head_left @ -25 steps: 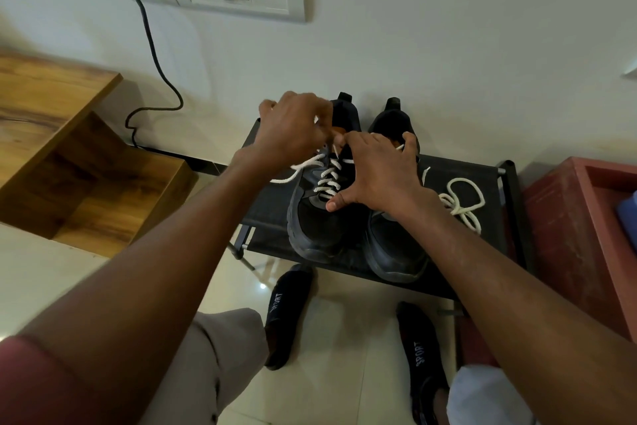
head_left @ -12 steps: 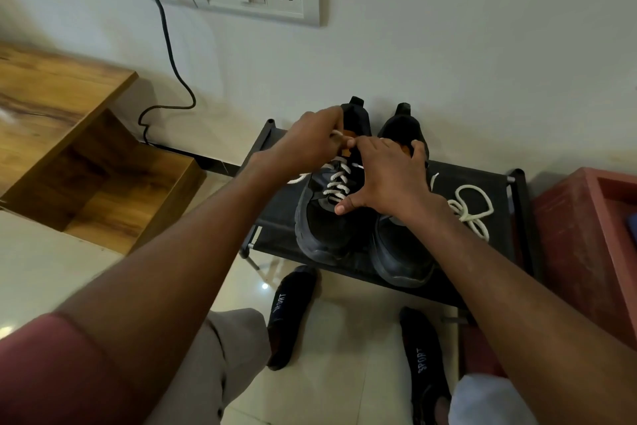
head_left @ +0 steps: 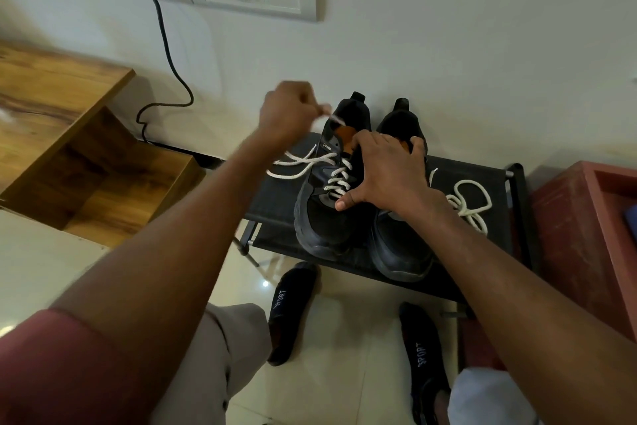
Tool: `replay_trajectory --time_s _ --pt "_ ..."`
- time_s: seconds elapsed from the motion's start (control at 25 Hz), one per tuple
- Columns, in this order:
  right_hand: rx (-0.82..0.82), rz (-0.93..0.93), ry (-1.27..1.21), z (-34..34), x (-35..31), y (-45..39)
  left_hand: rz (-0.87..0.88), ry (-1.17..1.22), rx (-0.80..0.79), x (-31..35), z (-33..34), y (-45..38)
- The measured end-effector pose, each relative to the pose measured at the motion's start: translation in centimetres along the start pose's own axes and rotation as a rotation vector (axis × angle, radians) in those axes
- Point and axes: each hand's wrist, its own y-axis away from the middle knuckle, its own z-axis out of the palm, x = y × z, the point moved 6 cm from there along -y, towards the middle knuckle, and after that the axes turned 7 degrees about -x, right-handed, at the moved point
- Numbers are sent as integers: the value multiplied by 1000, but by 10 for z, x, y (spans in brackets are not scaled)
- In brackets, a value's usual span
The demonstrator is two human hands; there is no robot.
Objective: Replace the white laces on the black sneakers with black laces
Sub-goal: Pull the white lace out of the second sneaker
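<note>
My left grip point(head_left: 293, 111) pinches the lace point(head_left: 303, 162), tugging it out; right grip point(head_left: 386, 173) lies flat on the sneaker point(head_left: 320, 217), steadying it.

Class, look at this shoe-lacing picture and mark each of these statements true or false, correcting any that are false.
1. The left hand pinches a white lace pulled up from the left sneaker. True.
2. The right hand is lifted clear of both sneakers. False: it rests across both sneakers, steadying them.
3. A loose white lace lies on the rack to the right of the sneakers. True.
4. The left sneaker is fully unlaced. False: white lace still crosses its lower eyelets.
5. The sneakers stand on the floor. False: they stand on the black rack.
</note>
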Motion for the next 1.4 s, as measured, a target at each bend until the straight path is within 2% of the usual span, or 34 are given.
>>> replay_trajectory --time_s 0.08,0.12,0.2,0.36,0.48,0.56,0.68,0.76,0.88,1.0,1.12,1.24,1.28,1.4 --pt "-11 5 -14 -1 0 2 -100 192 182 -18 -30 0" --pt "-16 5 -16 -1 -1 2 -130 159 179 -23 -35 3" --pt "-45 4 -12 -2 -4 0 -172 7 93 -25 -29 8" --pt "-76 18 -90 -3 -13 -8 -132 -385 153 5 -35 22" --pt "93 25 -180 -9 -22 -12 -170 -732 -56 0 -29 30" --pt "174 41 -111 -11 -27 -11 -91 -808 -213 -7 -9 33" --pt "187 56 -14 -15 -32 -13 63 -701 -525 -18 33 35" --pt "162 66 28 -16 -36 -14 82 -622 -629 -26 55 35" --pt "225 40 -48 -15 -30 -14 41 -510 -622 -31 59 35" --pt "349 108 -328 -8 -8 -14 13 -443 -602 -26 56 36" --pt "391 174 -521 1 -1 -11 10 -436 -601 -27 58 37" --pt "468 79 -397 -8 -7 -8 16 -391 -601 -30 57 35" --pt "440 36 -311 -10 -12 -10 26 -375 -598 -30 56 35" --pt "220 -2 -136 2 -27 -19 61 -358 -607 -28 58 37"
